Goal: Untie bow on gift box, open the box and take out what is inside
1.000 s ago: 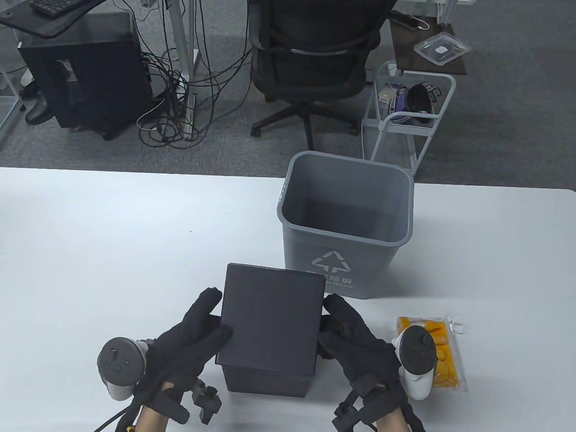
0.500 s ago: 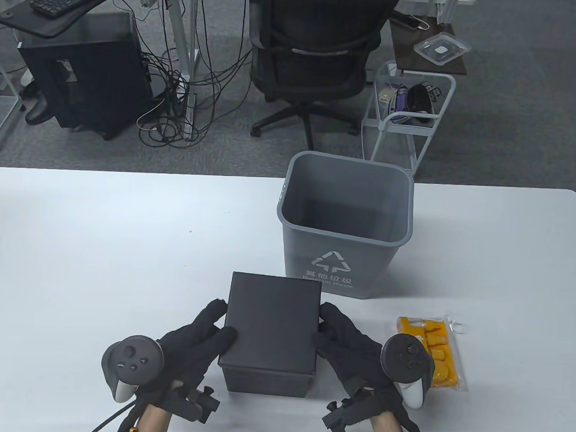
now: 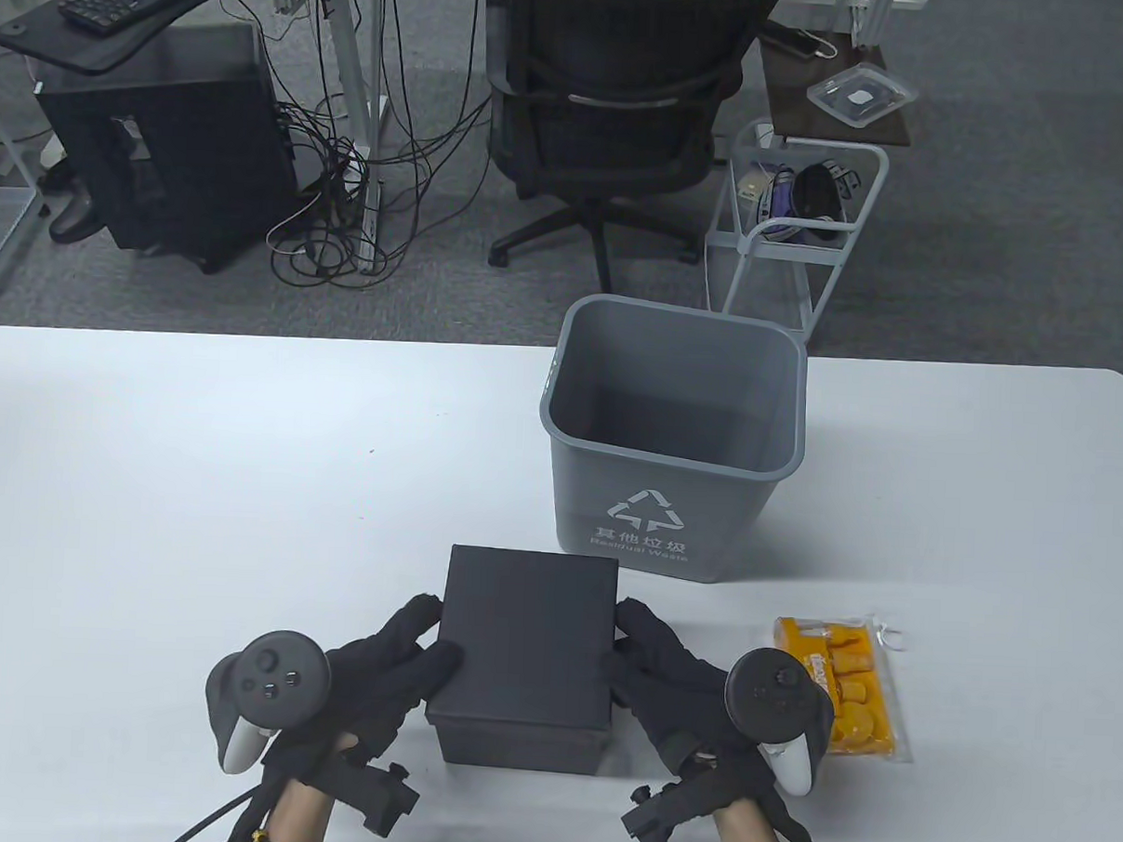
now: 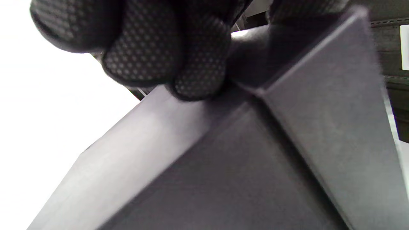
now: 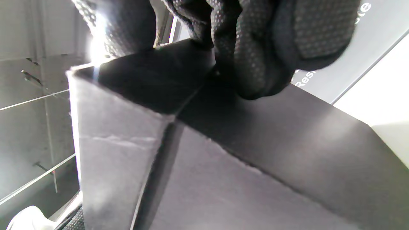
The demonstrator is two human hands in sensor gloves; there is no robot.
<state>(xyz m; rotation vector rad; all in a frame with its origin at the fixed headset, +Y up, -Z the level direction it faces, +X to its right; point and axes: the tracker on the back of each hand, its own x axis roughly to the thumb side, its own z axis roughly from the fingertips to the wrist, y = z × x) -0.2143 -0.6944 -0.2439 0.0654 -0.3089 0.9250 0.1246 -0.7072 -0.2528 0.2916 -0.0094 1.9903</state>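
Black box, grey bin, orange packet

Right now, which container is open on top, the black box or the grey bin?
The grey bin: you see inside it. The black box has its lid on.

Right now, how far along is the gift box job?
Done, apparently: no bow shows on the black box, and an orange packet lies on the table beside it. In hand: left hand and right hand grip the lid's sides. Left: nothing obvious.

Bright even overhead light, soft shadows; wrist views blurred, overexposed.
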